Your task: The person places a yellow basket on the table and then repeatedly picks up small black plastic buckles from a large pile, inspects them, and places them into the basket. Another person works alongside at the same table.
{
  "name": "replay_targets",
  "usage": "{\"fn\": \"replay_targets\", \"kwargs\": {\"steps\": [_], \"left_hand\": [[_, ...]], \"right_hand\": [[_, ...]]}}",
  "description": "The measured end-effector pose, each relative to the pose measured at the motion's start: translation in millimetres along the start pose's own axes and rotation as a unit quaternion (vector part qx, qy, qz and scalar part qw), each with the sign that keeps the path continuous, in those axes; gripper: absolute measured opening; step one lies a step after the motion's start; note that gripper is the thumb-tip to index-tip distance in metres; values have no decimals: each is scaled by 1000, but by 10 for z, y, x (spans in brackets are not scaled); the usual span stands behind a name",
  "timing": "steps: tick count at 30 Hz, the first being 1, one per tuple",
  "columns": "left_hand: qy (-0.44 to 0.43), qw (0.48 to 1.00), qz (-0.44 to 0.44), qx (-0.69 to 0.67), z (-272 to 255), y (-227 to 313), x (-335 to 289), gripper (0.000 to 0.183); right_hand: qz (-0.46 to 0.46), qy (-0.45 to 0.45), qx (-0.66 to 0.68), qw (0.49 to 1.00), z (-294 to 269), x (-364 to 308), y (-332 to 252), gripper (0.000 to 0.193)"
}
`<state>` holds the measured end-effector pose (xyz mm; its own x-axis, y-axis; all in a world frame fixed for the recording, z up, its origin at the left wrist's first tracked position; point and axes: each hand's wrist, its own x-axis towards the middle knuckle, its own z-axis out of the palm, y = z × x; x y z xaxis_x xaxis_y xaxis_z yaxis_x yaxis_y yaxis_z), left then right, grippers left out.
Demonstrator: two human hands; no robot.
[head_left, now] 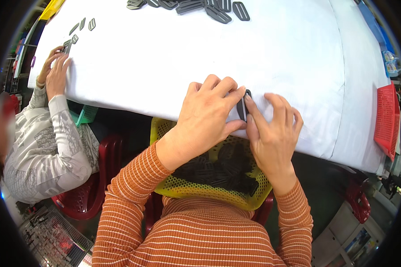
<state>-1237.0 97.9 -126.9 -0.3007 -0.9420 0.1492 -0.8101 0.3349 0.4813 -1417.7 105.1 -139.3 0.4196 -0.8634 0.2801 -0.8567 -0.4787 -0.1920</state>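
Where both hands meet, a dark oval plastic buckle stands edge-up.

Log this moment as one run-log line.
left hand: holds dark flat plastic buckle | right hand: pinches same buckle | yellow perforated plastic basket: on lap, dark parts inside | white cloth-covered table

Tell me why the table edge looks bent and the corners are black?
Head view: the fisheye lens curves the white cloth-covered table toward the rim and leaves dark corners; light is even and soft, the small dark oval plastic buckle between both hands is sharp, and the left edge blurs.
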Motion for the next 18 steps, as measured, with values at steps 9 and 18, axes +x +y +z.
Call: {"fn": "replay_targets", "kwargs": {"steps": [9, 18], "left_hand": [[20, 999, 22, -15, -95, 44, -101, 60], [155, 966, -75, -193, -409, -429, -327, 36]], "right_hand": [[-10, -4, 52, 999, -383, -269, -107, 33], [-235, 92, 876, 412, -1323, -199, -196, 66]]}}
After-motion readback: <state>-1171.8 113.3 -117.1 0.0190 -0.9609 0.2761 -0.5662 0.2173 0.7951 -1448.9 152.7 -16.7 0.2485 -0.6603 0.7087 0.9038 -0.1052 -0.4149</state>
